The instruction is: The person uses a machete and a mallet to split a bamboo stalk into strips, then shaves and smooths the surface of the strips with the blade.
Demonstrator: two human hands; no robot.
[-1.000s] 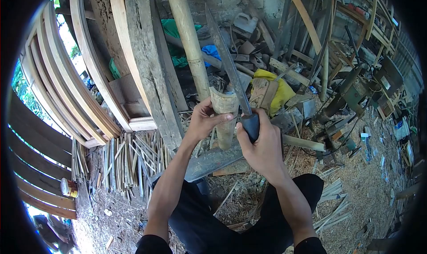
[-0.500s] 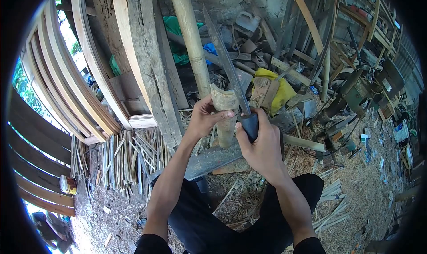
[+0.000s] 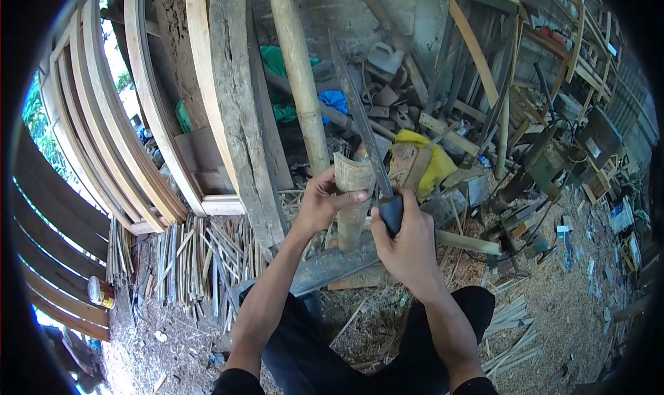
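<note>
Split bamboo point(image 3: 355, 177), apparently upright, beside a tilted, black-handled long knife point(image 3: 364, 125).

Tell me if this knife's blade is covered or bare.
Bare: the blade shows from tip to black handle, which the right hand grips.

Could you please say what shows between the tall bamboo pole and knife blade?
In the head view, blue material shows among background clutter between the pole and blade.

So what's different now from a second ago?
Mostly just the view: it tipped up slightly, so most things sit lower in the picture. Nothing was taken hold of or let go. The left hand still holds the bamboo piece, and the right hand still holds the long-bladed knife, blade raised.
</note>
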